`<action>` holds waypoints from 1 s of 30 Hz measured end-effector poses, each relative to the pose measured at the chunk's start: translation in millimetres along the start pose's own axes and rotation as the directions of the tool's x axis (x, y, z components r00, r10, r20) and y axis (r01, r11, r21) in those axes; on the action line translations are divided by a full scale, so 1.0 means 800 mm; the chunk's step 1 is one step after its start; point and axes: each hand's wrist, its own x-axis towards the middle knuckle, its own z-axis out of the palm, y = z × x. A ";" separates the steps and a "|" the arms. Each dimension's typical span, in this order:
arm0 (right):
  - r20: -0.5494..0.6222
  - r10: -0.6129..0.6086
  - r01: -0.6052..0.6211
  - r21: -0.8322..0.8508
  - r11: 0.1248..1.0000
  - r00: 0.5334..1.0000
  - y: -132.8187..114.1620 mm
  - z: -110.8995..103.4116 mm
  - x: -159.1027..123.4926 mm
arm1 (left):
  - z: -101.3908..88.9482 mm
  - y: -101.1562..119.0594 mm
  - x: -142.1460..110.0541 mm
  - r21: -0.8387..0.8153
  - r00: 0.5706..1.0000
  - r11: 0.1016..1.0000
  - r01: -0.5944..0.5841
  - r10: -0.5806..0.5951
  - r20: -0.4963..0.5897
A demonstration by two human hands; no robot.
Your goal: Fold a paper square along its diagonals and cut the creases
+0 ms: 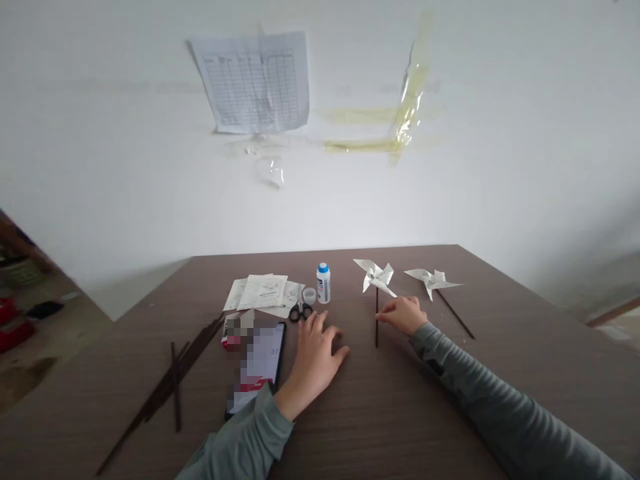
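Note:
Between the fingers of my right hand (403,315) is the dark thin stick of a paper pinwheel (376,275), whose white vanes point toward the wall. A second paper pinwheel (434,283) lies just to the right on the tabletop. My left hand (316,350) is spread, palm down and holding nothing, over the table. Its fingertips are close to a pair of scissors (301,311) with black handles. Beyond them stand a small clear cup (309,295) and a white bottle with a blue cap (324,285).
A phone (263,363) lies left of my left hand, beside a small red and white box (231,335), partly blurred. Printed paper sheets (263,292) are stacked behind. Several dark sticks (173,373) lie at the left. The wall (320,207) borders the table's far edge.

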 end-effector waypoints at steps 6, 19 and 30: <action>0.020 0.016 -0.015 -0.014 1.000 1.000 0.009 -0.010 0.007 | 0.001 -0.004 -0.001 0.001 1.000 1.000 -0.008 0.008 0.003; 0.026 -0.040 0.044 -0.182 0.982 0.999 -0.017 -0.021 -0.015 | -0.013 0.008 -0.003 0.018 0.997 0.999 0.031 -0.032 0.069; 0.133 0.072 -0.025 -0.330 0.944 0.988 -0.034 -0.034 -0.018 | -0.030 0.023 -0.005 0.134 0.984 0.990 0.039 -0.061 0.168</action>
